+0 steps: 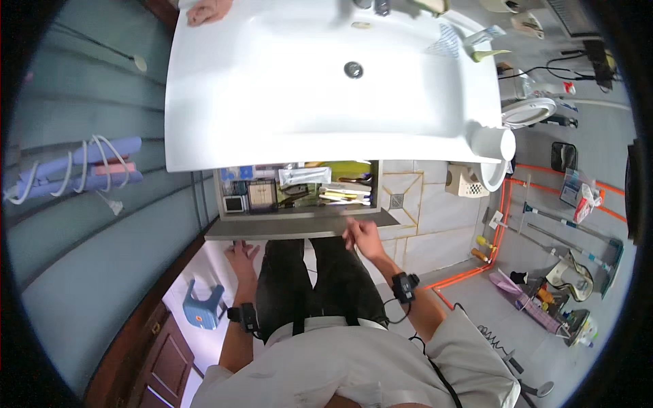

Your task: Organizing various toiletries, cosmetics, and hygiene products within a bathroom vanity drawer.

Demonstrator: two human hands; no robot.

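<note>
An open drawer stands out from under the white washbasin. Inside lie a clear plastic packet, several pens or brushes, a small beige box and a white-framed dark square item. My left hand is just below the left end of the drawer front, fingers spread; whether its fingertips touch the underside is unclear. My right hand is at the right part of the drawer front, fingers curled, with no object visible in it. Whether it touches the front cannot be told.
A white cup stands at the basin's right corner, with a perforated beige basket below. A blue plastic stool is at lower left. A wrapped lilac appliance hangs on the left wall. Mops hang at right.
</note>
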